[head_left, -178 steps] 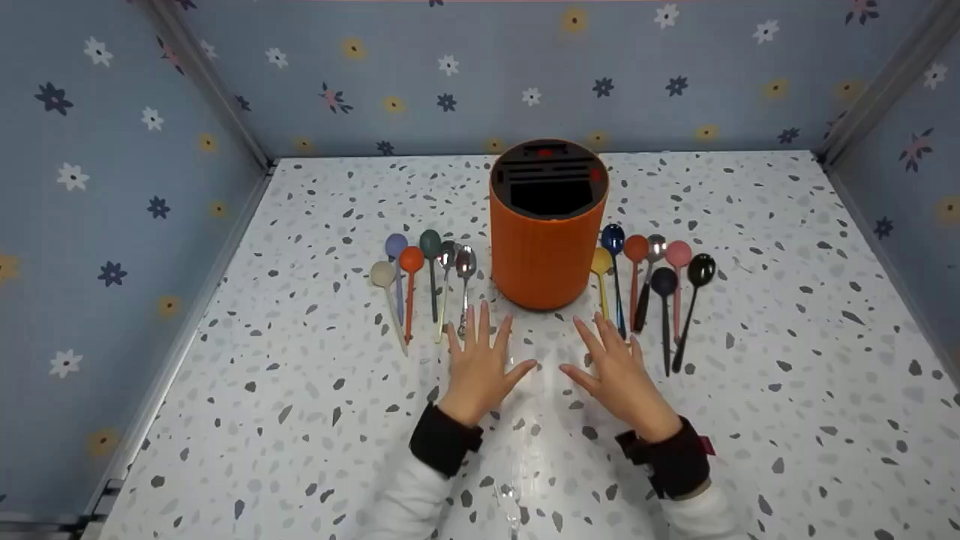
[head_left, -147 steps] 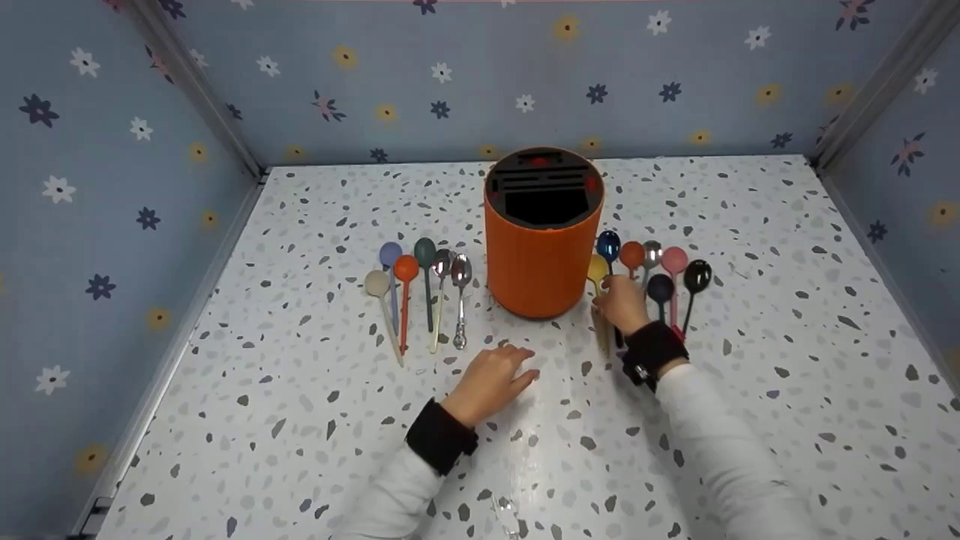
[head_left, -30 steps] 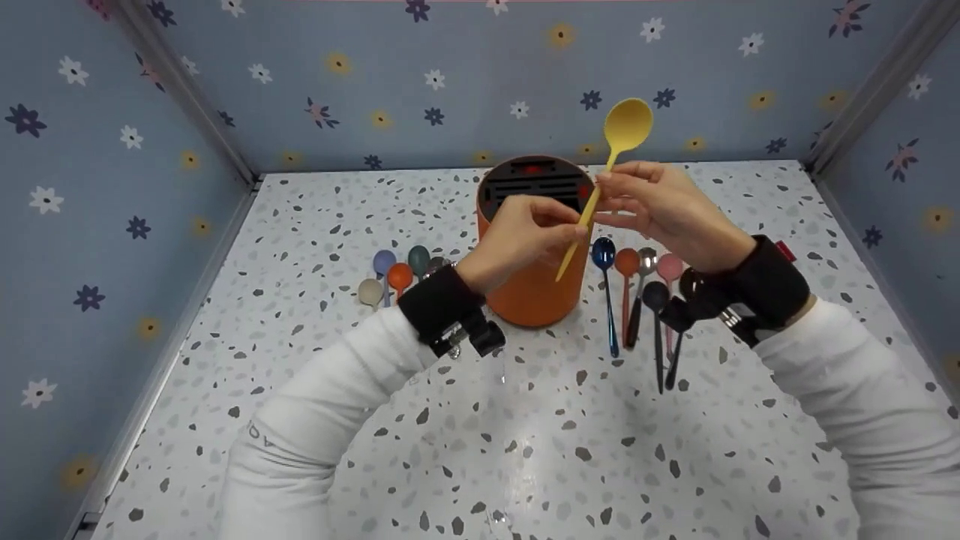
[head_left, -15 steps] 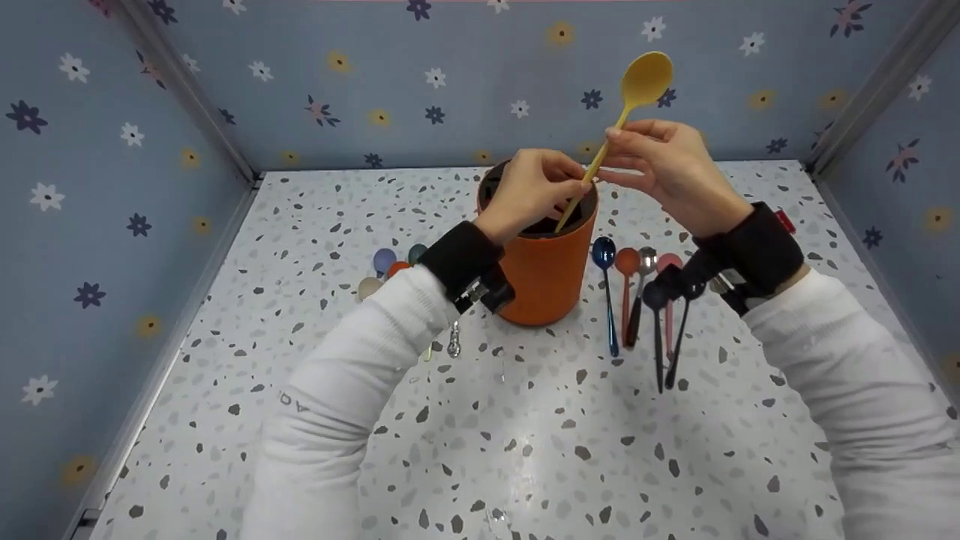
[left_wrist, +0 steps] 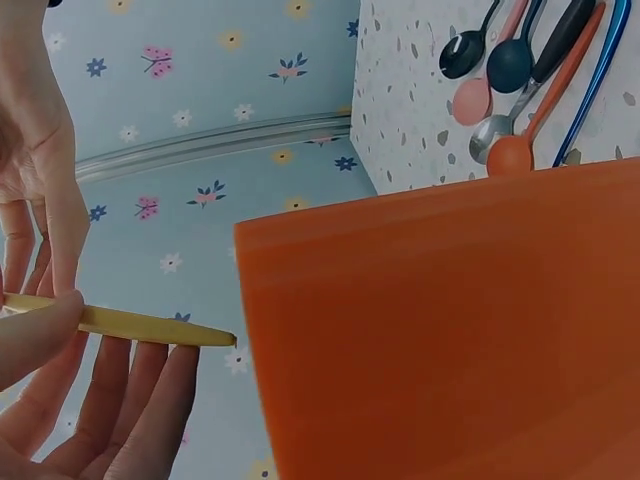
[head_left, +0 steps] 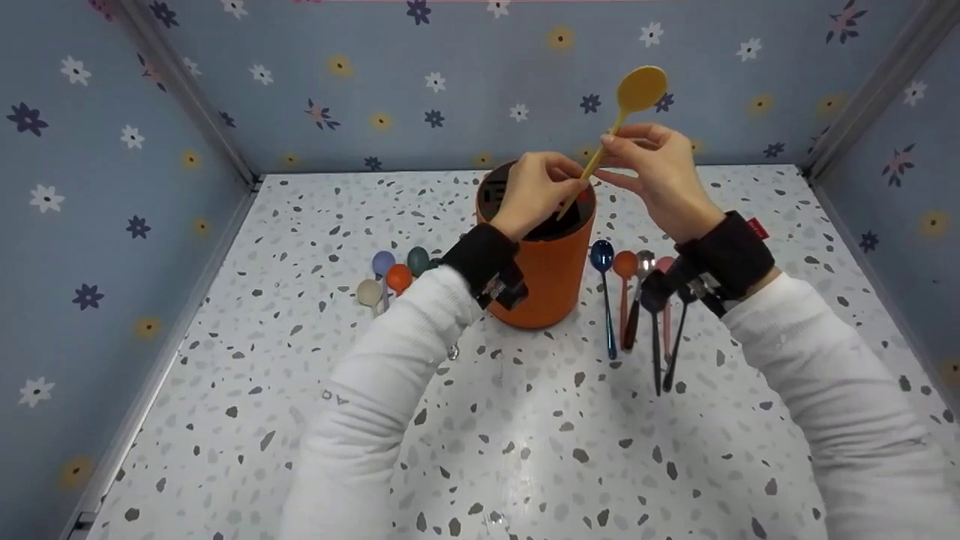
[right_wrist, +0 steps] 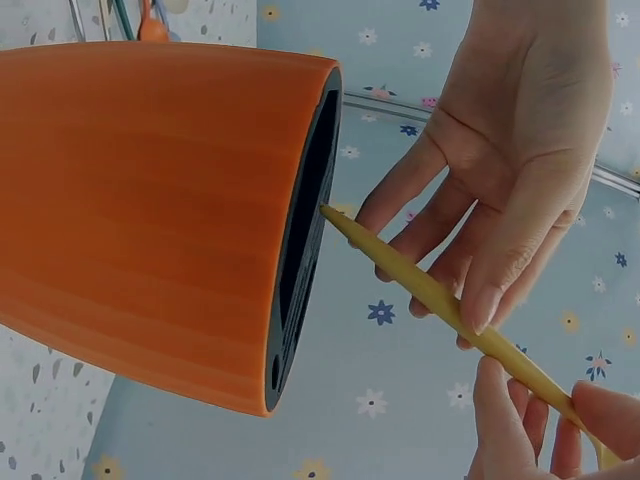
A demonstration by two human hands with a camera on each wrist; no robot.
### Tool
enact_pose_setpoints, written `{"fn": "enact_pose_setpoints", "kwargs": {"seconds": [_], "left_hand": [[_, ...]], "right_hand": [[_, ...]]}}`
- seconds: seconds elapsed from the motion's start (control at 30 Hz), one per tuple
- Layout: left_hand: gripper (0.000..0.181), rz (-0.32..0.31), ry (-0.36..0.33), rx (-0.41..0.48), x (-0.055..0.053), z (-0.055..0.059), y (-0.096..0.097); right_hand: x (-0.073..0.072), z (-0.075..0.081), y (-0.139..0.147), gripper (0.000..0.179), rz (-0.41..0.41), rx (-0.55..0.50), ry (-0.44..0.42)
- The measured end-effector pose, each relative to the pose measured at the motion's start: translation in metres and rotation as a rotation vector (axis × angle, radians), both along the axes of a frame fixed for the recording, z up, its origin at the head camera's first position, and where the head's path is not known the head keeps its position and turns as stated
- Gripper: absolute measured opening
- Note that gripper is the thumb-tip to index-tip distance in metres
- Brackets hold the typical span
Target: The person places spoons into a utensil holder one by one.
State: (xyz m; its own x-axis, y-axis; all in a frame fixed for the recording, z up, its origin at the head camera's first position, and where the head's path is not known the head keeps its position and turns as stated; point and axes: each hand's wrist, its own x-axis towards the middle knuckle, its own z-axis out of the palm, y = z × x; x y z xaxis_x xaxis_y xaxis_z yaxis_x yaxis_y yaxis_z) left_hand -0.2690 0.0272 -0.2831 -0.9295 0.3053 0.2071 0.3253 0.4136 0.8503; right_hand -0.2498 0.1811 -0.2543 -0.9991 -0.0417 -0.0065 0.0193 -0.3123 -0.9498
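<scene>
A yellow spoon (head_left: 642, 88) is tilted over the orange utensil holder (head_left: 544, 285), its bowl up and its handle pointing down. My left hand (head_left: 534, 189) pinches the handle low down. Higher up, just below the bowl, my right hand (head_left: 661, 171) pinches the same spoon between thumb and fingers. In the right wrist view, the tip of the yellow handle (right_wrist: 400, 268) is right at the holder's dark, slotted opening (right_wrist: 305, 240). Seen from the left wrist, the handle tip is beside the rim of the orange wall (left_wrist: 440, 330).
Right of the holder lie several spoons, among them a blue one (head_left: 602, 256), an orange-red one (head_left: 625, 262) and a black one (head_left: 657, 337). Left of it are more spoons, including a beige one (head_left: 369, 292), partly hidden by my left sleeve. Flower-patterned walls (head_left: 450, 45) enclose the speckled table.
Both hands lay spread on the table; my right hand took the yellow spoon from the right-hand row. Both hands raised it over the holder, and lately it has dipped slightly.
</scene>
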Motion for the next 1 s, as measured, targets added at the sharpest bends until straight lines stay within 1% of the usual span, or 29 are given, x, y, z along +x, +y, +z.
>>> {"fn": "enact_pose_setpoints", "kwargs": {"seconds": [0.17, 0.33, 0.53, 0.7, 0.77, 0.87, 0.93, 1.0], "left_hand": [[0.015, 0.037, -0.007, -0.004, -0.003, -0.006, 0.005], [0.016, 0.042, -0.024, -0.018, -0.007, -0.01, 0.008], [0.015, 0.056, -0.005, -0.033, -0.008, -0.014, 0.009], [0.015, 0.062, 0.013, -0.019, -0.01, -0.017, 0.009], [0.015, 0.066, 0.012, -0.008, -0.008, -0.018, 0.008], [0.015, 0.063, -0.009, 0.016, -0.003, -0.016, 0.006], [0.015, 0.054, -0.043, 0.054, 0.002, -0.015, 0.004], [0.016, 0.032, -0.08, 0.095, 0.007, -0.013, 0.002]], "right_hand": [[-0.003, -0.006, -0.001, 0.03, -0.024, 0.013, -0.013], [-0.006, -0.01, -0.001, 0.031, -0.049, 0.017, -0.033], [-0.01, -0.015, -0.001, 0.029, -0.064, 0.046, -0.045], [-0.012, -0.023, 0.0, 0.023, -0.042, 0.04, -0.055], [-0.013, -0.027, 0.002, 0.02, -0.036, 0.032, -0.071], [-0.014, -0.034, 0.007, 0.018, -0.032, 0.028, -0.096], [-0.013, -0.039, 0.012, 0.019, -0.036, 0.041, -0.115], [-0.013, -0.043, 0.018, 0.022, -0.041, 0.057, -0.13]]}}
